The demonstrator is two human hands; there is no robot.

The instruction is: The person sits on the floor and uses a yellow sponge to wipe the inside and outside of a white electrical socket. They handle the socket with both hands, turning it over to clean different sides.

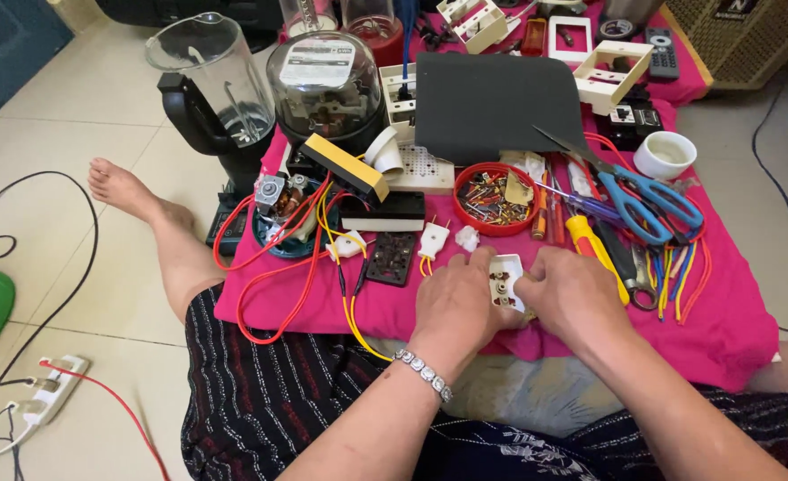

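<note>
Both hands — left (pixel 454 307), right (pixel 574 298) — clamped on white socket (pixel 504 281) over pink cloth (pixel 723 330).

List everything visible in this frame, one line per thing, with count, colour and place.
socket part: 1, white, held between both hands
cloth: 1, pink, on the floor under the parts
blender jug: 1, clear with black handle, far left of the cloth
domed meter: 1, clear, beside the jug
board: 1, dark grey, centre back
dish of small parts: 1, red, centre
scissors: 1, blue handles, right
screwdriver: 1, yellow handle, right of the hands
cup: 1, white, right back
plug: 1, white, left of the hands
power strip: 1, white, on the floor at left
left hand: bracelet at the wrist
right hand: on the socket part
</note>
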